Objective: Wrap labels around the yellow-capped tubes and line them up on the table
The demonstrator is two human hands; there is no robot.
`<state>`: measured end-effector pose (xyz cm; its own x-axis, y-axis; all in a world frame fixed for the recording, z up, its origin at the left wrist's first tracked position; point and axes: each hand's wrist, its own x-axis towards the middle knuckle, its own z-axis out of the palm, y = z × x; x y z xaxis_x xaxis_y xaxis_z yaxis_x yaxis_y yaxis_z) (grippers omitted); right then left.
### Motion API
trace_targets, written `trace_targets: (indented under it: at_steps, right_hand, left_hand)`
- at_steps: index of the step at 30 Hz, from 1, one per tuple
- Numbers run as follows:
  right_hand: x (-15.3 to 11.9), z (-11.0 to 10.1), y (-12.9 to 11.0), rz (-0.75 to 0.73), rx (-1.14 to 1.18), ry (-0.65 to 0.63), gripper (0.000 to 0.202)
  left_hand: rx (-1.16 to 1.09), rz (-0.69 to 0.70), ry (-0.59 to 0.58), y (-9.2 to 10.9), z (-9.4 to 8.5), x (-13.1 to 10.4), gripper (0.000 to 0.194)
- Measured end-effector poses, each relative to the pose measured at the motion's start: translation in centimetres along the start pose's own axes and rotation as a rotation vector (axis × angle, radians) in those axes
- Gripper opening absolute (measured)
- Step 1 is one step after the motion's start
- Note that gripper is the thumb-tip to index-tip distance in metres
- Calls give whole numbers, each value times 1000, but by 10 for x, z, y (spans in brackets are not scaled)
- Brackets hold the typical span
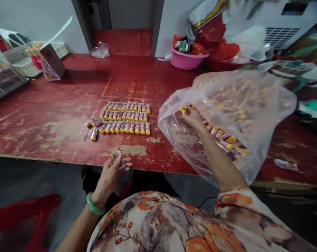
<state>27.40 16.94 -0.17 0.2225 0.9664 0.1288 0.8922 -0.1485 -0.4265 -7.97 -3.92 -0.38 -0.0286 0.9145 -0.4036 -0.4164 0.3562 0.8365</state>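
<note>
Near the front edge of the red table (76, 87), my left hand (113, 170) pinches a small clear wrapper (117, 157) between thumb and fingers. My right hand (193, 119) reaches into a large clear plastic bag (174, 101), on top of small yellow-capped tubes (222, 136); its fingers are partly hidden and blurred. Left of the bag, similar small tubes (126, 126) stand in three rows, side by side. A few loose tubes (94, 133) lie at the left end of the front row.
A pink basin (187, 61) with wrappers is behind the bag. White baskets (6, 77) and an upright carton (52, 64) occupy the back left. A small packet (286, 165) lies at right. A red stool (40, 206) is below the table at left.
</note>
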Motion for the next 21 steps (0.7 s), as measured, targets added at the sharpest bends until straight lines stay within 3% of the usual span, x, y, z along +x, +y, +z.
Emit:
trace_targets:
  at_steps: [4, 5, 7, 9, 12, 16, 21]
  right_hand:
    - [-64, -10, -11, -106, 348, -133, 41]
    - [-85, -8, -18, -140, 493, -172, 40]
    - [-128, 0, -37, -183, 1011, -300, 34]
    - [-166, 11, -59, -181, 1271, -454, 34]
    - [-204, 23, -89, -162, 1345, -632, 48]
    - [-224, 28, -110, -130, 1396, -800, 51]
    - [-233, 27, -119, -98, 1394, -759, 48]
  left_hand:
    - [-92, -3, 32, -3, 10, 2, 34]
    - [-122, -4, 47, -5, 14, 2, 34]
    - [-167, -12, 61, -7, 20, 0, 31]
    - [-184, -26, 42, -8, 23, -4, 28]
    - [-205, -46, 32, -9, 22, -12, 25]
    - [-255, 0, 110, -10, 11, -20, 27]
    - [-337, 66, 186, -13, 1, -24, 31]
